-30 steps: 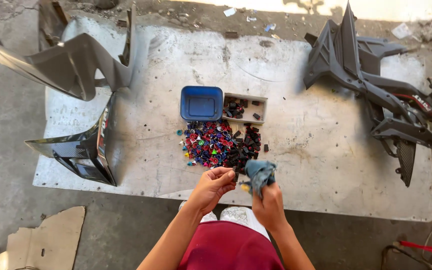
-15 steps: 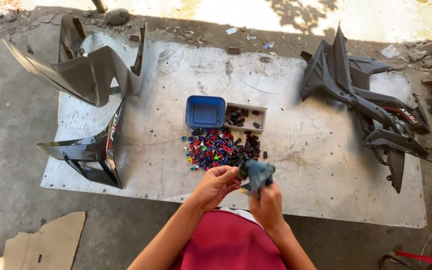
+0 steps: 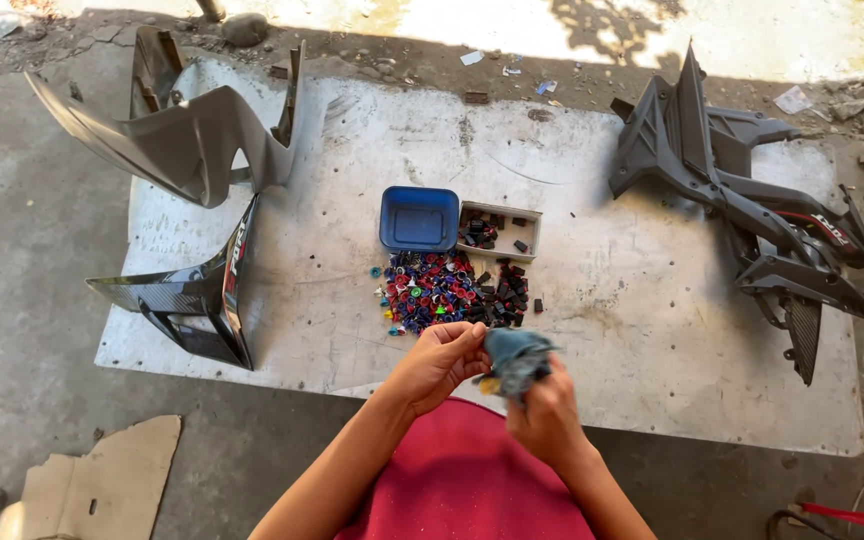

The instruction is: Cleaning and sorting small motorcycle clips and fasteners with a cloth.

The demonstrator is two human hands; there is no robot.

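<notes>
Wiping step, by my reading: right hand (image 3: 549,415) is clenched round a blue-grey cloth (image 3: 514,358), held above the near edge of the white board (image 3: 652,330). Left hand (image 3: 439,362) pinches closed at the cloth's 9 o'clock edge; what it grips I cannot tell. Pile of coloured and black clips (image 3: 452,292) lies at 12 o'clock, apart from both hands. Next move, I judge, calls for a firm rub and steady pinch

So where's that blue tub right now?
The blue tub sits mid-sheet in the head view, touching the small box on its right, just beyond the pile of coloured caps.
</notes>
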